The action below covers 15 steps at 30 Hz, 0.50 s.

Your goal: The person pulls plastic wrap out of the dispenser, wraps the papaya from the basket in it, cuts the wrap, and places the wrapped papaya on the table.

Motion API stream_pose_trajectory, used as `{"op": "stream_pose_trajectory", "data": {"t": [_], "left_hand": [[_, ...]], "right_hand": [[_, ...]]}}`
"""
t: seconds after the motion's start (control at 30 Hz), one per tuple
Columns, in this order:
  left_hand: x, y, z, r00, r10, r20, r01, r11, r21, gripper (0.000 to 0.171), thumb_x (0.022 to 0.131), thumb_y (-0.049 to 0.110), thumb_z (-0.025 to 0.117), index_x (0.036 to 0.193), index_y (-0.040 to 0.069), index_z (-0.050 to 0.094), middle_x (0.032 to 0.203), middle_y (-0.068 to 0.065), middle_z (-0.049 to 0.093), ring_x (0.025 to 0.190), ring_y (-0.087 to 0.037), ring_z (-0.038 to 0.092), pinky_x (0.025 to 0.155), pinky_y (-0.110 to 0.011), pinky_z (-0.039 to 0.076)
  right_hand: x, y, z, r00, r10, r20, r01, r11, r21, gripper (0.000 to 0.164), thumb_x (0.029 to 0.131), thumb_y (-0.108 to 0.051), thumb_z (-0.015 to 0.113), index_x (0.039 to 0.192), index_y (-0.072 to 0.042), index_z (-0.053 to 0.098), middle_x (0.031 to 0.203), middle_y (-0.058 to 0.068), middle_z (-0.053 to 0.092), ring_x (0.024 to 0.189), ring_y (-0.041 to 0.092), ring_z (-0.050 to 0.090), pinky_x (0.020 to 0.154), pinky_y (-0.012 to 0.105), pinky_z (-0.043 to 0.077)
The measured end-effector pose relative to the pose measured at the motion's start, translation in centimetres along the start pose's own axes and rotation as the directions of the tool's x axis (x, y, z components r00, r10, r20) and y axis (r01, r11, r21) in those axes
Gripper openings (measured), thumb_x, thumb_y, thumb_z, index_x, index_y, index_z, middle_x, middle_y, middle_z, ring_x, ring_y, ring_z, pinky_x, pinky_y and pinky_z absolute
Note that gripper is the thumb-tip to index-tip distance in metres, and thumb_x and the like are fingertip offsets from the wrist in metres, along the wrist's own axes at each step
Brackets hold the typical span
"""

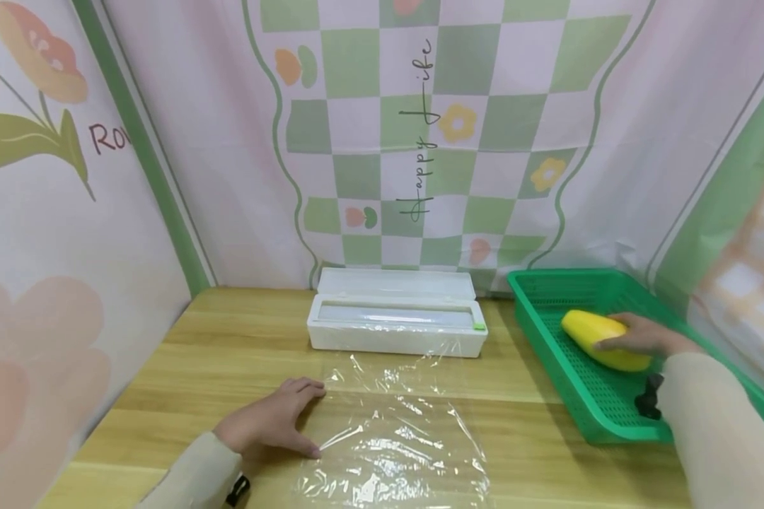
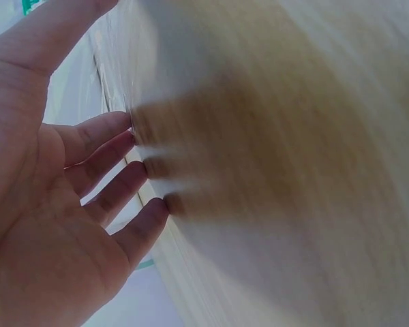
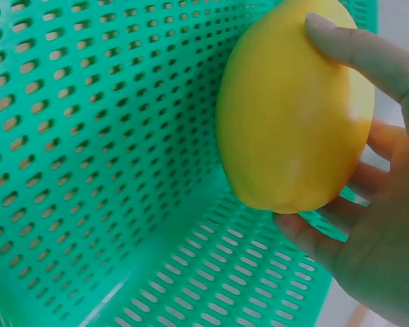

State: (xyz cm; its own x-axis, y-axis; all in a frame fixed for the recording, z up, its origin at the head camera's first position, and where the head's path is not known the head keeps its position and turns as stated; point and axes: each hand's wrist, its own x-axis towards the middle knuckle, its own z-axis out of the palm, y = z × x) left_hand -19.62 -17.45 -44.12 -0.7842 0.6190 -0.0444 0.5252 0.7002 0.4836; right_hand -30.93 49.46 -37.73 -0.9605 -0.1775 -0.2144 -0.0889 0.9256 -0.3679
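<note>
My right hand (image 1: 646,335) grips a smooth yellow papaya (image 1: 601,339) inside the green plastic basket (image 1: 550,367). In the right wrist view the thumb lies over one side of the papaya (image 3: 293,116) and the fingers curl around the other. On the table my left hand (image 1: 274,420) rests with spread fingers at the left edge of a sheet of clear plastic wrap (image 1: 395,438). Its fingertips (image 2: 153,208) touch the surface in the left wrist view. The wrap runs forward from a white wrap dispenser (image 1: 395,341), whose lid stands raised.
The wooden table (image 1: 216,353) ends at a patterned curtain (image 1: 407,141) behind the dispenser. A light green piece (image 1: 479,326) sits at the dispenser's right end. More printed cloth hangs on the left and right sides.
</note>
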Motion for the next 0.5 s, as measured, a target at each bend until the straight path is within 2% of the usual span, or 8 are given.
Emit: {"op": "stream_pose_trajectory", "data": {"t": [0.2,0.5], "left_hand": [[0.0,0.0,0.0,1.000,0.009,0.001,-0.009,1.000,0.003,0.103,0.069,0.052,0.088,0.143,-0.005,0.046,0.149,-0.019,0.042,0.135,-0.041,0.037,0.109,-0.058,0.036],[0.0,-0.1,0.0,1.000,0.001,0.003,-0.001,1.000,-0.010,0.102,0.069,0.052,0.088,0.143,-0.005,0.046,0.149,-0.019,0.041,0.136,-0.040,0.036,0.109,-0.057,0.036]], "right_hand": [[-0.4,-1.0,-1.5,0.998,-0.044,-0.054,0.041,0.998,-0.043,0.091,0.093,-0.044,0.067,0.139,0.025,0.028,0.131,0.051,0.034,0.110,0.059,0.046,0.083,0.069,0.045],[-1.2,-4.1,-4.3,0.987,-0.100,-0.124,0.090,0.993,-0.077,0.089,0.093,-0.045,0.068,0.145,0.016,0.029,0.132,0.045,0.042,0.111,0.054,0.050,0.082,0.066,0.046]]}}
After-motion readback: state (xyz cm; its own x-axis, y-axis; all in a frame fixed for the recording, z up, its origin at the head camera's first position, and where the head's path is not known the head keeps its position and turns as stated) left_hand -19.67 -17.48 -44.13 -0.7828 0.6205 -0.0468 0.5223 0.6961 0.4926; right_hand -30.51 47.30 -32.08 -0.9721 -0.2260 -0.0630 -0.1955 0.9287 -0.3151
